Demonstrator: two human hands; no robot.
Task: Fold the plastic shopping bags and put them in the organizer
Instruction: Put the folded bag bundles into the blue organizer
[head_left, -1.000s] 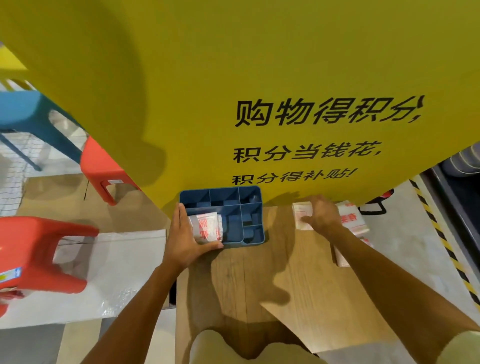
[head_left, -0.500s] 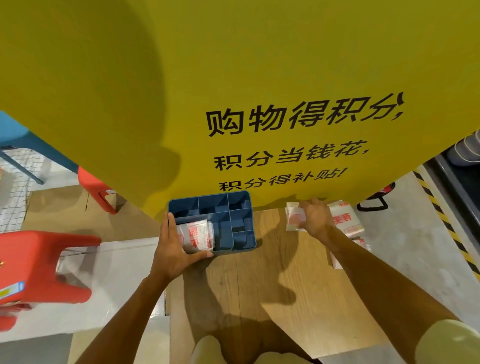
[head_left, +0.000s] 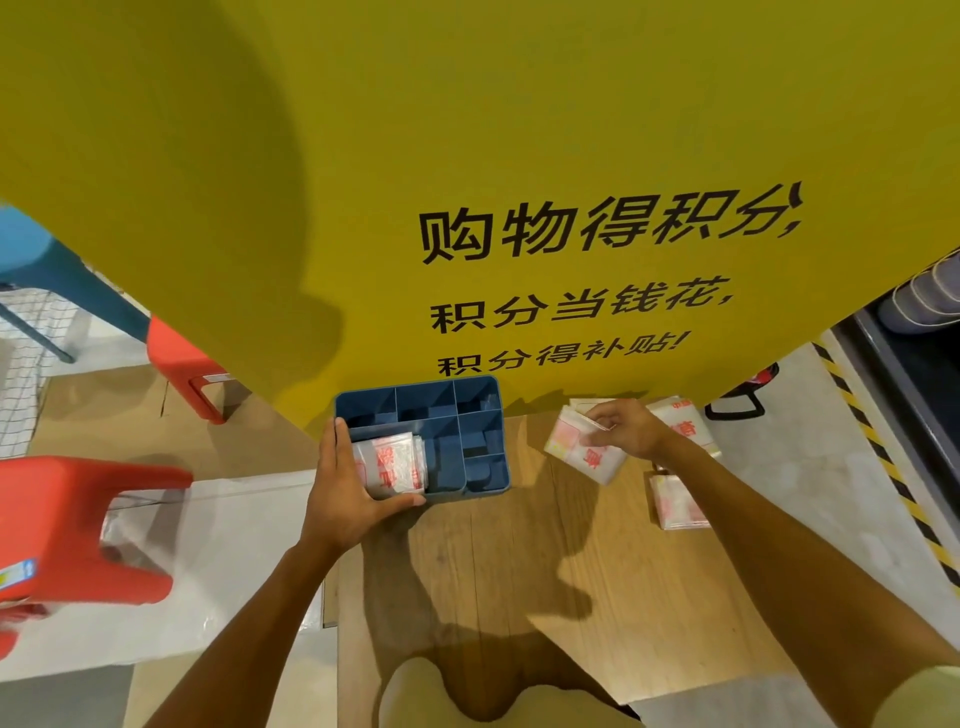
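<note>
In the head view, a blue plastic divided organizer (head_left: 457, 415) is sitting at the far end of a light wooden tabletop (head_left: 519, 571), pushed up against a large yellow board with black printed characters (head_left: 519, 156). The left hand (head_left: 345, 483) is wrapping around the organizer's near left corner, fingers running up along the left wall and the thumb pressing against the front wall. A stack of folded clear plastic bags with red print (head_left: 392, 462) is lying in the organizer's large near-left compartment, right beside that hand; the other compartments are showing only blue.

To the right of the organizer, the right hand (head_left: 623, 428) is gripping a folded white plastic shopping bag with red lettering (head_left: 582, 449), fingers curled over its upper edge, and is holding it tilted just above the tabletop. Another folded bag with red print (head_left: 685, 423) is lying behind the wrist near the board, and a third folded bag (head_left: 675, 501) is resting on the tabletop's right edge, under the forearm.

Off to the left, a red plastic stool (head_left: 67, 530) is standing on the floor, with a second red stool (head_left: 182, 369) and a blue stool (head_left: 47, 260) farther back. Black-and-yellow hazard tape (head_left: 883, 467) is running along the floor on the right.
</note>
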